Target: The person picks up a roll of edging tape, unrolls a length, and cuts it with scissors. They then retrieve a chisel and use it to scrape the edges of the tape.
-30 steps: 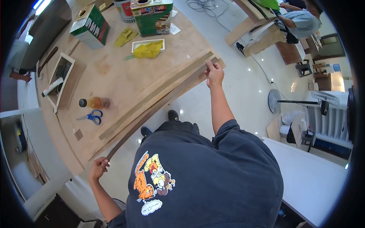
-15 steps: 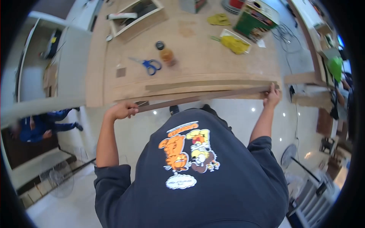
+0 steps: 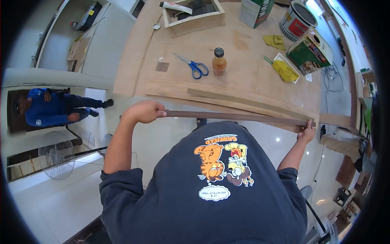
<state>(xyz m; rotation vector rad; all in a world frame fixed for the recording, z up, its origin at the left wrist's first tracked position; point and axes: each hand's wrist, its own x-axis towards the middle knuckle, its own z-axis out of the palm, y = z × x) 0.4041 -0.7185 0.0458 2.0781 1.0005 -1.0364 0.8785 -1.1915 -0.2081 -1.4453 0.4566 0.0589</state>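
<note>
A long, narrow dark brown strip [image 3: 227, 116] stretches between my two hands in front of the table's near edge. My left hand [image 3: 146, 112] is closed on its left end, thumb and fingers pinching it. Near the strip's other end, my right hand [image 3: 307, 131] grips it at the table's right corner. Lighter brown strip [image 3: 243, 101] lies along the front of the wooden tabletop [image 3: 134, 83], just beyond the held one. Farther in are blue-handled scissors [image 3: 198, 70], a small square brown piece [image 3: 162, 66] and a dark-capped bottle of amber liquid [image 3: 219, 63].
A wooden box [image 3: 195, 25] with a tube and dark pieces stands at the back. Cans, including a green one [image 3: 307, 52], and yellow cloths [image 3: 284, 71] are at the right. A person in blue [image 3: 48, 106] and a fan [image 3: 56, 154] are at left.
The view has shifted, so the tabletop things appear farther right. Both hands still hold the strip, which now sits nearer my body, apart from the table edge on the left.
</note>
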